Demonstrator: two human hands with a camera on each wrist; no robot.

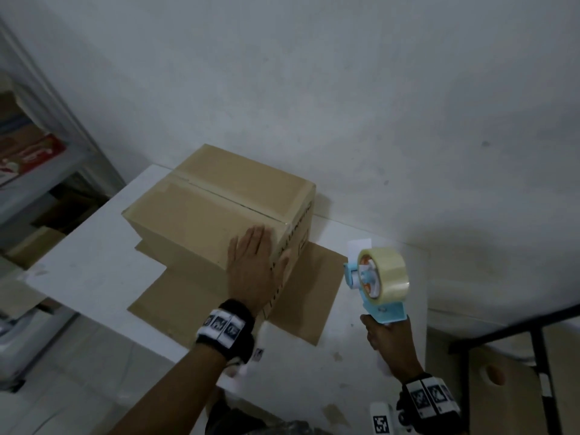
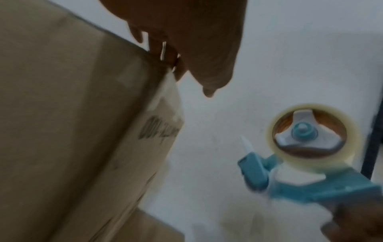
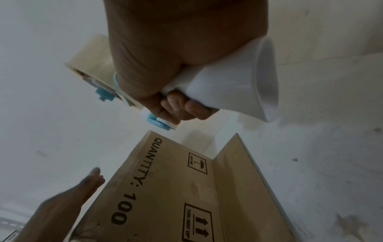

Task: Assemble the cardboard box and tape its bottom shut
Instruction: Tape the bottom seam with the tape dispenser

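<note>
1 cardboard box (image 1: 216, 208) sits upside down on the white table (image 1: 94, 271), 2 top flaps meeting at a centre seam, lower flaps splayed flat, "QUANTITY: 100" printed on its side. Left hand (image 1: 251, 265) lies flat with fingers straight on the near corner. Right hand (image 1: 387, 340), just beside, is wrapped around the blue tape dispenser (image 1: 376, 281); seam possibly untaped.

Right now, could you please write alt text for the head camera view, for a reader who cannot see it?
A left hand rests flat on the near corner of an upturned cardboard box on a white table, while the right hand holds a blue tape dispenser beside it.
</note>
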